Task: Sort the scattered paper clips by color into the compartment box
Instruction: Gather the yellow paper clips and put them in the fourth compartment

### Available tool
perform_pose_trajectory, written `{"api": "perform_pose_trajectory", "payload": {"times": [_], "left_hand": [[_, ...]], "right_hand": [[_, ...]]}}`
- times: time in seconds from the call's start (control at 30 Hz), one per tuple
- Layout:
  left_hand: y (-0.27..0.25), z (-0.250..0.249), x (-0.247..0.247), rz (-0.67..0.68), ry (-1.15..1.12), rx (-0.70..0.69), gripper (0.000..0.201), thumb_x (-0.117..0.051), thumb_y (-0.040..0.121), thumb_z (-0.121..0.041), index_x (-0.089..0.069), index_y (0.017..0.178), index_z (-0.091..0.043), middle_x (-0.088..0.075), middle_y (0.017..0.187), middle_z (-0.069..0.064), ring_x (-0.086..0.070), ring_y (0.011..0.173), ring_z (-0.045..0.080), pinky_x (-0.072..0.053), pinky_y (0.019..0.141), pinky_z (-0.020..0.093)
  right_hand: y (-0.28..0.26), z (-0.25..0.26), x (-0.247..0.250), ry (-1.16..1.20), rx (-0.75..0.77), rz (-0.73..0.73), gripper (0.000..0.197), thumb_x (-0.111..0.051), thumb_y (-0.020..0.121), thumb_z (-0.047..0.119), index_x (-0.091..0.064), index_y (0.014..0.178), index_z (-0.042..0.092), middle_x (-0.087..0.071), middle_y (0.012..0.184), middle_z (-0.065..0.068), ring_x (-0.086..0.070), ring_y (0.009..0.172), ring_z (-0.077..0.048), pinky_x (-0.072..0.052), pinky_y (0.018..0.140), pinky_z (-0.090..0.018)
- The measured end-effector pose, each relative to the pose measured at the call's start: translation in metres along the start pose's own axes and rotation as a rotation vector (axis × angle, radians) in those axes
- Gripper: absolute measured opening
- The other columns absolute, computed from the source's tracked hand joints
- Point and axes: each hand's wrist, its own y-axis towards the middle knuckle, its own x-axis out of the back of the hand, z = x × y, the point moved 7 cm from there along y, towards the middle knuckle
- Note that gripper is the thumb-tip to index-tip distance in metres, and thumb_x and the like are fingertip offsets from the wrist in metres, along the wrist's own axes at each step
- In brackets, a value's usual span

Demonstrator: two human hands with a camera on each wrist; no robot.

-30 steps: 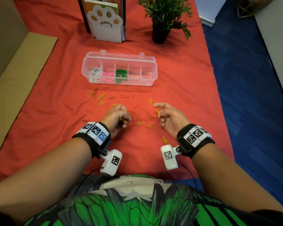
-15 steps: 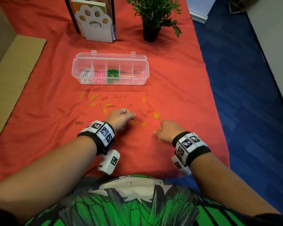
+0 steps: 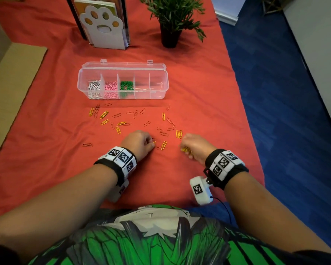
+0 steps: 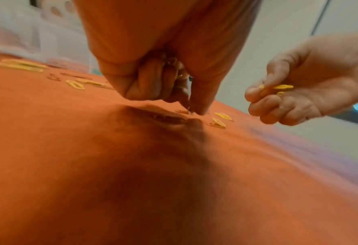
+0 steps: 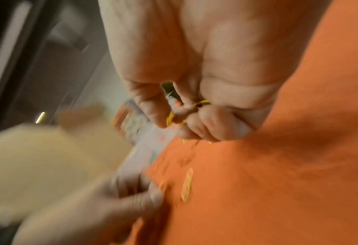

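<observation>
- At the far left I see a flat sheet of brown cardboard (image 3: pixel 11 77) lying along the edge of the orange-red tablecloth (image 3: pixel 46 150).
- A lone dark orange wire paper clip (image 3: pixel 87 144) lies on the cloth, well apart from the rest and to the left of my left hand.
- Further back stands the clear plastic compartment box (image 3: pixel 122 66), lid open; from its left end the sections hold white clips (image 3: pixel 94 87), pink clips (image 3: pixel 111 87) and green clips (image 3: pixel 126 86). What the two right sections hold I cannot tell.
- Between the box and my hands lie the scattered yellow and orange paper clips (image 3: pixel 104 114), loose on the cloth.
- Behind the box stand a white paw-shaped file holder (image 3: pixel 103 29) and, right of it, a small green plant in a black pot (image 3: pixel 170 37).
- My left hand (image 3: pixel 139 143) is knuckles-up on the cloth, fingers curled in; the left wrist view shows thumb and fingertips (image 4: pixel 199 106) pinched down at a dark clip on the cloth, with more clips tucked in the curled fingers.
- A single yellow clip (image 3: pixel 163 145) lies between my two hands.
- My right hand (image 3: pixel 196 148) is just above the cloth, fingers curled round a small bunch of yellow clips (image 5: pixel 202 103).
- Right of the table is blue carpet (image 3: pixel 285 111).
</observation>
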Motion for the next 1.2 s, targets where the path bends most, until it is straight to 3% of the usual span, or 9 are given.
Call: {"api": "perform_pose_trajectory", "payload": {"times": [0.13,0.33,0.4,0.5,0.7,0.87,0.93,1.07,1.2], "left_hand": [[0.001,0.009,0.001,0.016,-0.46,0.142,0.022,-0.063,0.085,-0.018,-0.052,0.067,-0.024,-0.056,0.071,-0.008,-0.051,0.068,0.009,-0.038,0.063,0.02],[-0.008,-0.003,-0.012,0.233,-1.253,0.416,0.025,-0.038,0.091,-0.002,-0.056,0.083,-0.018,-0.044,0.063,-0.002,-0.039,0.044,0.004,-0.03,0.041,0.015],[-0.011,-0.006,-0.012,0.27,-1.356,0.457,0.028,-0.032,0.084,0.0,-0.055,0.077,-0.014,-0.044,0.063,0.0,-0.04,0.046,0.008,-0.034,0.044,0.017],[-0.012,-0.007,-0.014,0.271,-1.412,0.523,0.025,-0.03,0.079,-0.001,-0.051,0.069,-0.012,-0.049,0.065,0.004,-0.047,0.041,0.01,-0.042,0.042,0.016],[-0.002,-0.006,-0.025,0.188,-1.048,0.494,0.021,-0.056,0.086,-0.027,-0.054,0.067,-0.018,-0.043,0.059,-0.002,-0.04,0.038,0.009,-0.034,0.038,0.014],[0.006,-0.02,-0.01,0.003,-0.103,0.107,0.025,-0.071,0.073,-0.039,-0.065,0.079,-0.015,-0.07,0.083,0.005,-0.063,0.08,0.023,-0.049,0.073,0.03],[0.008,-0.024,-0.014,-0.002,0.021,0.016,0.028,-0.069,0.075,-0.036,-0.066,0.091,-0.013,-0.069,0.097,0.007,-0.062,0.095,0.026,-0.048,0.082,0.031],[0.01,-0.025,-0.019,0.017,0.044,-0.024,0.018,-0.061,0.082,-0.027,-0.066,0.094,-0.015,-0.068,0.101,0.009,-0.06,0.1,0.027,-0.046,0.083,0.03],[0.007,-0.027,-0.016,0.023,-0.055,-0.032,0.008,-0.06,0.079,-0.02,-0.066,0.083,-0.016,-0.07,0.089,0.008,-0.062,0.088,0.025,-0.045,0.074,0.027]], "right_hand": [[0.002,0.005,0.016,0.539,0.006,-0.023,0.024,-0.037,0.083,-0.003,-0.046,0.07,0.015,-0.039,0.062,-0.004,-0.037,0.045,-0.011,-0.029,0.038,-0.016],[0.014,0.012,0.018,0.721,-0.039,-0.011,0.022,-0.038,0.087,0.003,-0.049,0.07,0.01,-0.041,0.064,-0.002,-0.043,0.046,-0.01,-0.039,0.038,-0.016],[0.022,0.014,0.023,0.619,-0.045,-0.085,0.019,-0.047,0.086,0.005,-0.051,0.07,0.013,-0.042,0.064,-0.001,-0.039,0.047,-0.01,-0.036,0.038,-0.016],[0.028,0.024,0.033,-0.116,-0.025,-0.233,0.016,-0.056,0.084,0.016,-0.055,0.068,0.016,-0.055,0.07,-0.007,-0.053,0.06,-0.024,-0.041,0.052,-0.024],[0.027,0.043,0.025,-0.727,0.027,-0.376,0.043,-0.049,0.09,0.038,-0.06,0.109,0.001,-0.063,0.118,-0.02,-0.058,0.112,-0.034,-0.047,0.088,-0.034],[0.03,0.047,0.01,-0.857,0.09,-0.338,0.031,-0.05,0.09,0.021,-0.059,0.111,0.001,-0.062,0.12,-0.019,-0.058,0.113,-0.034,-0.048,0.09,-0.035],[0.034,0.044,0.012,-0.712,0.098,-0.3,0.02,-0.05,0.089,0.019,-0.062,0.101,0.01,-0.065,0.11,-0.017,-0.061,0.106,-0.032,-0.048,0.087,-0.033],[0.036,0.035,0.022,0.046,0.099,-0.201,0.019,-0.054,0.085,0.011,-0.051,0.069,0.02,-0.051,0.065,-0.001,-0.042,0.045,-0.012,-0.035,0.046,-0.024],[0.028,0.033,0.019,0.53,0.07,-0.055,0.025,-0.047,0.087,0.005,-0.049,0.067,0.021,-0.036,0.058,0.003,-0.028,0.035,-0.004,-0.025,0.041,-0.018]]}}
